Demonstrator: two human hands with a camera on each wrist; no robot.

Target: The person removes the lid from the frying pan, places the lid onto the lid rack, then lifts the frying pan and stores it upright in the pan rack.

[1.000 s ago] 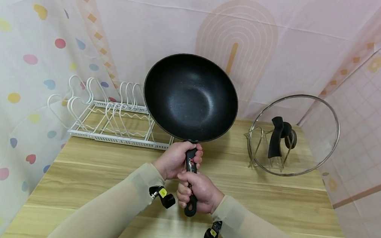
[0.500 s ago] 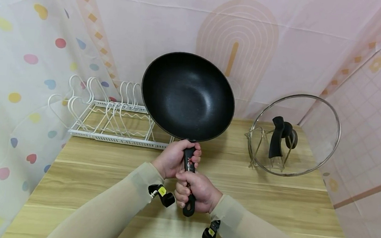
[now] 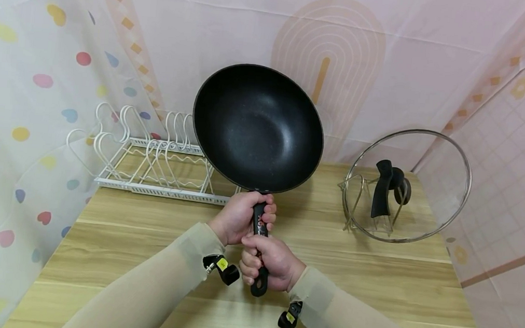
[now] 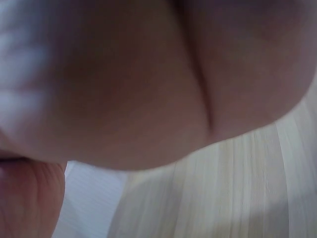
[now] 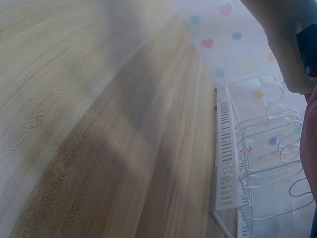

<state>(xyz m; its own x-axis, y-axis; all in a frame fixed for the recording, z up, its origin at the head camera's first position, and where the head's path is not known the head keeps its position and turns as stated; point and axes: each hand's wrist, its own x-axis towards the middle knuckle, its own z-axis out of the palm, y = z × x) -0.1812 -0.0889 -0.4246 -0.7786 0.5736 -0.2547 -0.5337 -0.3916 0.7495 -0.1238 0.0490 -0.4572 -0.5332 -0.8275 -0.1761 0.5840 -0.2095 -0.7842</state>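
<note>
A black wok (image 3: 258,127) is held up over the table, its inside tilted toward the head camera. My left hand (image 3: 237,216) grips the upper part of its black handle (image 3: 260,224), close to the pan. Just below, my right hand (image 3: 272,263) wraps round the lower part, and the handle's looped end sticks out beneath. In the left wrist view my left hand (image 4: 124,89) fills most of the picture and hides the handle. The right wrist view shows mostly table, with part of a hand at the right edge.
At the back left of the wooden table (image 3: 153,238) stands a white wire rack (image 3: 171,193), partly behind the wok. To the right, a glass lid (image 3: 437,200) with a steel rim and black knob leans in a metal wire stand (image 3: 355,203). Patterned curtains enclose the table.
The wok has shifted slightly left and its far rim has risen a little. Both hands keep their grip and have moved slightly left with the handle.
</note>
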